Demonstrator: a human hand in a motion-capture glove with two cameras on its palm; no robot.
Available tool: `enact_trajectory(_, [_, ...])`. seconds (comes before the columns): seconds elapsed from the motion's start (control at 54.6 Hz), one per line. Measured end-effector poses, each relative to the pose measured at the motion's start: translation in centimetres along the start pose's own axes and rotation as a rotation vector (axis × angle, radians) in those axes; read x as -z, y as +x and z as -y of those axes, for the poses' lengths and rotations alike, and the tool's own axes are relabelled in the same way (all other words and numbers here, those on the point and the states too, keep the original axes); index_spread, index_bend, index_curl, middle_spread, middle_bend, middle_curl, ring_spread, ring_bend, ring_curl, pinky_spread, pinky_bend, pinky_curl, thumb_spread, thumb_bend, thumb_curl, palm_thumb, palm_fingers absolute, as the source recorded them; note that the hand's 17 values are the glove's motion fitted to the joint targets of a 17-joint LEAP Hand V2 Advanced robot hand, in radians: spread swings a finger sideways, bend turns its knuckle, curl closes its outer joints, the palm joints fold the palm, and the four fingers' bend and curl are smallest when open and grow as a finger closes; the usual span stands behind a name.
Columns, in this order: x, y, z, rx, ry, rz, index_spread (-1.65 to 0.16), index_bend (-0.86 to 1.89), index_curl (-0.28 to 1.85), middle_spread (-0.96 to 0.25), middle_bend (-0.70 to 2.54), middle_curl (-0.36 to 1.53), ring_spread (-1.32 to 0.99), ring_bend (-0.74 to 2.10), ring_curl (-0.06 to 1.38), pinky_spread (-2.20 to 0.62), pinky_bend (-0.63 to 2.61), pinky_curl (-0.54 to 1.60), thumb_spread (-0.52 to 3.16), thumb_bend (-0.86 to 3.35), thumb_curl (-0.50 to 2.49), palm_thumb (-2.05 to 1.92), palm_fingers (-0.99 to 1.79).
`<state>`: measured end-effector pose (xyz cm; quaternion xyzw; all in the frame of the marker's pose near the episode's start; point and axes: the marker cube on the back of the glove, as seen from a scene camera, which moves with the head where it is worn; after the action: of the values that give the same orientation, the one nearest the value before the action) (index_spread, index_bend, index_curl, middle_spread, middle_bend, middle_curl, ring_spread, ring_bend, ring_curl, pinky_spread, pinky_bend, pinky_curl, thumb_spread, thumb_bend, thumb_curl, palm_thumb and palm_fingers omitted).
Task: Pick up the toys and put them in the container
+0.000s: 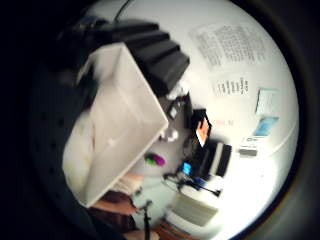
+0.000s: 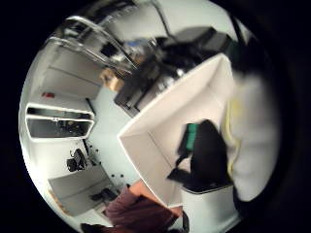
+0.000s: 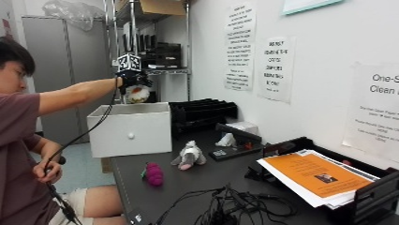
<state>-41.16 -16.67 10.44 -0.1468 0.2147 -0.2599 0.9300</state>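
The gloved right hand (image 3: 132,80) grips a pale plush toy (image 3: 137,95) above the white container (image 3: 131,129), positioned to drop it in. A pink toy (image 3: 153,174) and a grey toy (image 3: 189,157) wait on the surface (image 3: 205,187) nearer.

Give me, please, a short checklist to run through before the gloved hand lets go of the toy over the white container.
1. Toy gripped: the right hand holds a white plush toy: ok.
2. Hand above the white container: ok.
3. Container open: ok.
4. Container interior free: cannot tell, part is hidden.
5. Toys left: the magenta toy and grey plush toy lie on the table: not ok.
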Motion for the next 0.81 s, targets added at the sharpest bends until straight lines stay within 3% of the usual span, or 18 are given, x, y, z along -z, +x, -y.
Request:
enact_trajectory(0.018, [-0.2, 0.1, 0.0, -0.023, -0.030, -0.007, -0.27, 0.48, 0.92, -0.25, 0.79, 0.72, -0.26, 1.39, 0.62, -0.26, 1.30, 0.66, 0.91, -0.09, 0.93, 0.23, -0.18])
enact_trajectory(0.073, [-0.5, 0.5, 0.0, -0.070, -0.056, -0.023, -0.27, 0.20, 0.79, -0.15, 0.51, 0.61, -0.16, 1.09, 0.55, -0.16, 1.37, 0.65, 0.99, -0.15, 0.81, 0.02, -0.74])
enact_trajectory(0.11, [-0.6, 0.8, 0.0, -0.085, -0.040, -0.024, -0.28, 0.11, 0.71, -0.12, 0.40, 0.57, -0.12, 0.98, 0.50, -0.12, 1.33, 0.59, 1.04, -0.11, 0.76, -0.04, -0.59])
enact_trajectory(0.128, [-0.6, 1.0, 0.0, -0.092, -0.025, -0.015, -0.27, 0.04, 0.65, -0.09, 0.32, 0.53, -0.09, 0.86, 0.45, -0.10, 1.34, 0.58, 1.04, -0.13, 0.73, -0.09, -0.71])
enact_trajectory(0.238, [-0.1, 3.1, -0.8, -0.157, 0.036, 0.058, -0.25, -0.02, 0.46, -0.01, 0.11, 0.44, -0.01, 0.62, 0.34, -0.01, 1.24, 0.52, 1.08, -0.11, 0.60, -0.15, -0.56])
enact_trajectory(0.439, [0.1, 10.1, -5.4, -0.248, -0.006, 0.027, -0.23, 0.01, 0.29, 0.02, 0.08, 0.34, 0.06, 0.43, 0.28, 0.05, 1.09, 0.44, 1.12, -0.11, 0.42, -0.15, -0.47])
enact_trajectory(0.568, [0.5, 11.3, -4.9, -0.317, 0.020, 0.067, -0.23, 0.01, 0.22, 0.02, 0.09, 0.29, 0.07, 0.37, 0.27, 0.07, 1.03, 0.41, 1.13, -0.10, 0.35, -0.14, -0.42])
enact_trajectory(0.806, [-9.0, 20.3, -13.5, -0.428, 0.045, 0.119, -0.23, 0.05, 0.16, 0.01, 0.10, 0.24, 0.04, 0.39, 0.29, 0.06, 0.94, 0.37, 1.16, -0.08, 0.26, -0.12, -0.29])
